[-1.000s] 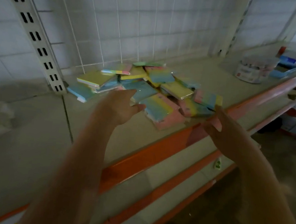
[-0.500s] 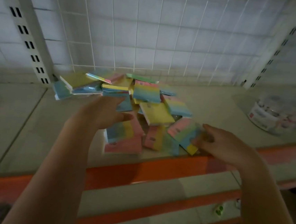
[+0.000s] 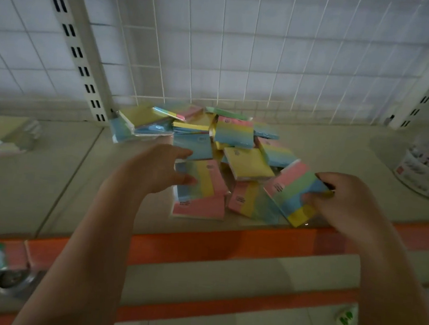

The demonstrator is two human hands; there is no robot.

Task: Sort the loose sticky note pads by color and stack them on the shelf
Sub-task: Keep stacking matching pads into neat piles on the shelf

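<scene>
A pink-green-blue-yellow striped sticky note pad (image 3: 295, 195), at the jumbled heap's right front edge on the pale shelf (image 3: 50, 172), was pinched by the right hand (image 3: 340, 200), while the left hand (image 3: 160, 169), fingers spread, was poised over a pink-yellow-blue pad (image 3: 200, 189).

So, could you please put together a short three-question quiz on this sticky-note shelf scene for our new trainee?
1. True or false: the right hand pinches a striped pad at the pile's right edge.
2. Multiple choice: where does the left hand sit? A) on the round tub B) over the left side of the pile of pads, fingers spread C) on the orange shelf edge
3. Fill in: behind the pile stands a white wire ____.

Key: 1 true; 2 B; 3 grid.
</scene>
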